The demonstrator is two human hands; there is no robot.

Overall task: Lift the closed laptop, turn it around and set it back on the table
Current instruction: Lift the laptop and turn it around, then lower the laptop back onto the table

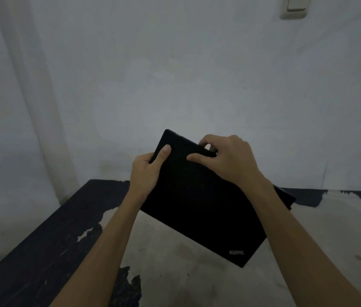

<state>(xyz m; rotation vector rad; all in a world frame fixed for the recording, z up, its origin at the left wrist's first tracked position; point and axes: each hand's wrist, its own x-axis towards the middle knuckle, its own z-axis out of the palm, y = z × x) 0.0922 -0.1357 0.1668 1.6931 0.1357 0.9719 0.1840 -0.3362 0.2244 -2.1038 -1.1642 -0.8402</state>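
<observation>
Two hands (146,173) (230,160) hold the tilted laptop (197,200) clear above the table (42,240).

Pale wall (175,74), light switch (294,6) upper right

Item: closed black laptop (199,202), tilted, held above my worktop (42,240) | my left hand (146,171) grips left edge | my right hand (226,158) grips far edge

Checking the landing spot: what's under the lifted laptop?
Below the laptop, held tilted by the left hand and right hand, only bare worn table shows. The patch it covers is hidden.
</observation>
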